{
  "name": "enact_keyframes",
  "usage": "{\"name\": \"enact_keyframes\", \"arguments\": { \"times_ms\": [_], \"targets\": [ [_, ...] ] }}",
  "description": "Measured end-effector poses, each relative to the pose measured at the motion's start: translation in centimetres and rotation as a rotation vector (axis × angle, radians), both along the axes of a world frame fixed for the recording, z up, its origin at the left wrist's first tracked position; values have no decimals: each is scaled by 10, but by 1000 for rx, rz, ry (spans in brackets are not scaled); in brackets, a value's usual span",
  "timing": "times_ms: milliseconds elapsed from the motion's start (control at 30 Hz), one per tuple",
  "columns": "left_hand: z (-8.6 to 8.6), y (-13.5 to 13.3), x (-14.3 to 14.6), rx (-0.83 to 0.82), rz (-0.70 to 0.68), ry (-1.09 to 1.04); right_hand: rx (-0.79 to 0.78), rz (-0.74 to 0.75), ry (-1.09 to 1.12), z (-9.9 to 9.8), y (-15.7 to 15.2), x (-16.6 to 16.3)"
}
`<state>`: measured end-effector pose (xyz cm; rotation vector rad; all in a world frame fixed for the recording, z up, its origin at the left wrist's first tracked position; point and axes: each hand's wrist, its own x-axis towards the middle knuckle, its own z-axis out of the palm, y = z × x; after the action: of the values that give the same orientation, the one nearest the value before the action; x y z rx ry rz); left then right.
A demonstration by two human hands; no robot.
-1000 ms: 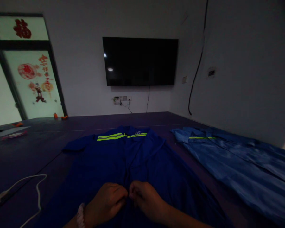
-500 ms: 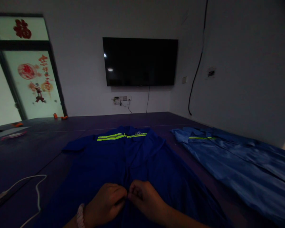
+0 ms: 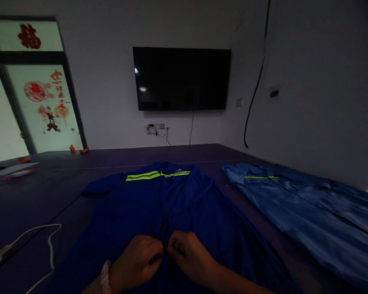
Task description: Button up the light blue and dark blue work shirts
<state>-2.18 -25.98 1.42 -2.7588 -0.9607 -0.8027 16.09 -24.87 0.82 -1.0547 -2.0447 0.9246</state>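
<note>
A dark blue work jacket (image 3: 131, 208) with a yellow-green reflective band across its chest lies spread out before me, collar at the far end. Both hands meet at its front opening, low on the garment. My left hand (image 3: 141, 259), a pale band on its wrist, is closed, its fingertips pinching the front edge. Just beside it, my right hand (image 3: 188, 255) is curled, thumb against fingers, on the other front edge. Whatever lies between the fingertips, such as a button, is too dark and small to make out.
A lighter blue garment (image 3: 294, 204) lies to the right on the purple surface (image 3: 110, 161). At the left are a white cable (image 3: 50, 245) and a flat pale sheet (image 3: 12, 169). Small orange objects (image 3: 84, 151) stand near the door. A black cable (image 3: 254, 98) hangs along the right wall.
My hands have drawn very slightly apart at the jacket's front opening, both still curled. The garments have stayed where they were, and the view has shifted a little.
</note>
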Motion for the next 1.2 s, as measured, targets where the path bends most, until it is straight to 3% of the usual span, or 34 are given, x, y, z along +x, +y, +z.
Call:
{"name": "enact_keyframes", "arguments": {
  "times_ms": [500,867,1200],
  "targets": [
    [5,-2,0,-47,-22,-8,-44,0,17,3,1,-1],
    [3,-4,-2,60,-14,27,-30,18,38,4,1,1],
    [5,-6,0,126,-55,-90,-250,49,108,10,2,1]
  ]
}}
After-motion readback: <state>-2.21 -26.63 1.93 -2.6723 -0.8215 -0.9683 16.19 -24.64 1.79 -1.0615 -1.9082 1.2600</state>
